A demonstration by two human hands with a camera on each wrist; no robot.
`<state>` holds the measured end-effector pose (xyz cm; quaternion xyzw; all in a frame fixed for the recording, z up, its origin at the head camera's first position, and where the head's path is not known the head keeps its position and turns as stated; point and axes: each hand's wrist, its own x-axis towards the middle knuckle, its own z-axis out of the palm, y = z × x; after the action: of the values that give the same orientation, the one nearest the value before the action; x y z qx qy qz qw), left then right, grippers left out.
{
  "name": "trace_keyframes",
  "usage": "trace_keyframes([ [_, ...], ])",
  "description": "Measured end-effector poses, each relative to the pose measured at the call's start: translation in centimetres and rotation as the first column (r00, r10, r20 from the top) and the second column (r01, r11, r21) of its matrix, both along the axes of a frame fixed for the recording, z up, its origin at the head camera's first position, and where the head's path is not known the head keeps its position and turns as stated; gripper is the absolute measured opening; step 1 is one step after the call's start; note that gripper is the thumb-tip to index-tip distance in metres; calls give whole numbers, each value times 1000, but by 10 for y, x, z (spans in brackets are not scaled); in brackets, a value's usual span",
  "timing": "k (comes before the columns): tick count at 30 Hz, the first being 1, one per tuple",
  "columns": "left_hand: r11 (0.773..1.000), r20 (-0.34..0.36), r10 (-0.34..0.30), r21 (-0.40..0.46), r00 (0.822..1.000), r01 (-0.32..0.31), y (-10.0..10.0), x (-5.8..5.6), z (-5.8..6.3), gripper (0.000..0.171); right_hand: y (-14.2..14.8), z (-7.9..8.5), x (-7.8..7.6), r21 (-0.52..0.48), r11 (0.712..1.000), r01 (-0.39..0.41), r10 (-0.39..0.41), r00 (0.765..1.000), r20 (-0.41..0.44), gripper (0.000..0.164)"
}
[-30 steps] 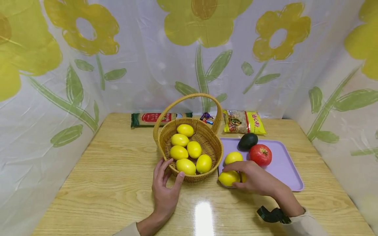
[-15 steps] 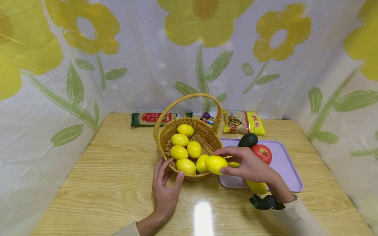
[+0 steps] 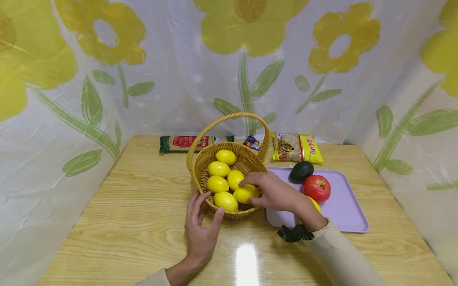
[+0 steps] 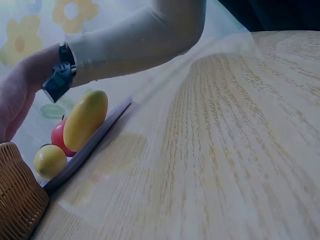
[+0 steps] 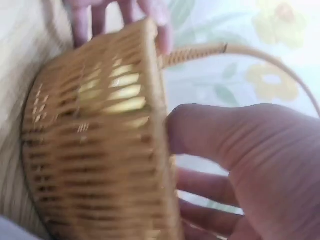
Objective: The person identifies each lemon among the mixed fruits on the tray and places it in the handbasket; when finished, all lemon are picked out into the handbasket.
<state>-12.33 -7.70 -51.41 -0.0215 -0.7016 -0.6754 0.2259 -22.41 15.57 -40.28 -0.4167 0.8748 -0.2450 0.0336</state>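
Note:
The wicker basket (image 3: pixel 236 215) with a tall handle contains several yellow lemons (image 3: pixel 226 202). At its near-left rim, my left hand (image 3: pixel 201 232) grips the side, fingers and thumb spread round the wall. My right hand (image 3: pixel 275 193) reaches over the right rim and holds a lemon (image 3: pixel 246 194) between thumb and fingers, low inside the basket. The wall hides the right fingertips in the right wrist view. On a lilac tray (image 3: pixel 345 210) to the right lie a pomegranate (image 3: pixel 316 188) and an avocado (image 3: pixel 301 172). A mango (image 4: pixel 86 120) and another lemon (image 4: pixel 50 161) on it show in the left wrist view.
Along the back of the wooden table (image 3: pixel 143 222) are a green-ended spaghetti pack (image 3: pixel 186 143), small wrapped sweets (image 3: pixel 252 142) and a yellow bag of dry pasta (image 3: pixel 297 147). Flower-printed curtains (image 3: pixel 171 79) stand close behind and at both sides. The basket handle (image 3: pixel 229 115) arches above the lemons.
My right hand has picked a lemon off the tray's near-left corner and carried it left over the rim into the basket. My left hand stays at the rim.

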Motion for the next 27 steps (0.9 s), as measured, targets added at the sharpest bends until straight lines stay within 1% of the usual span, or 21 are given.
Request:
trace_keyframes([
  [3,1000,-8,3,-5,1000,-3,0,-1,-1,56,12,-1,-1,-13,999,47,-47,999,-2,42],
  [5,1000,-9,4,-6,1000,-4,1,-1,-2,55,26,-1,-2,-70,995,77,-74,996,47,43],
  [7,1000,-9,3,-4,1000,-3,1,0,-2,56,41,3,-4,-154,983,97,-79,990,116,43],
  [9,1000,-9,5,-2,1000,-5,1,0,-1,57,58,6,-7,-241,963,119,-70,977,203,43],
  [11,1000,-11,7,-2,1000,-7,1,-1,-1,57,74,8,-11,-310,940,142,-50,956,288,44],
  [13,1000,-13,8,-3,1000,-8,1,-1,0,58,89,8,-16,-345,923,171,-44,937,346,44],
  [15,1000,-11,10,-4,1000,-10,0,-1,0,58,101,6,-20,-350,916,195,-50,923,382,45],
  [17,1000,-6,9,-4,1000,-10,0,-1,0,58,109,3,-23,-323,923,210,-70,916,395,45],
  [20,1000,3,8,-3,1000,-8,0,0,0,58,116,-3,-25,-221,952,211,-114,916,384,42],
  [23,1000,7,5,4,1000,-5,0,0,0,58,116,-9,-27,-83,981,177,-139,929,343,37],
  [25,1000,6,4,7,1000,-4,0,0,0,58,114,-11,-27,-21,989,147,-132,934,333,36],
  [27,1000,3,4,8,1000,-4,0,0,0,58,110,-12,-28,29,990,140,-141,936,323,38],
])
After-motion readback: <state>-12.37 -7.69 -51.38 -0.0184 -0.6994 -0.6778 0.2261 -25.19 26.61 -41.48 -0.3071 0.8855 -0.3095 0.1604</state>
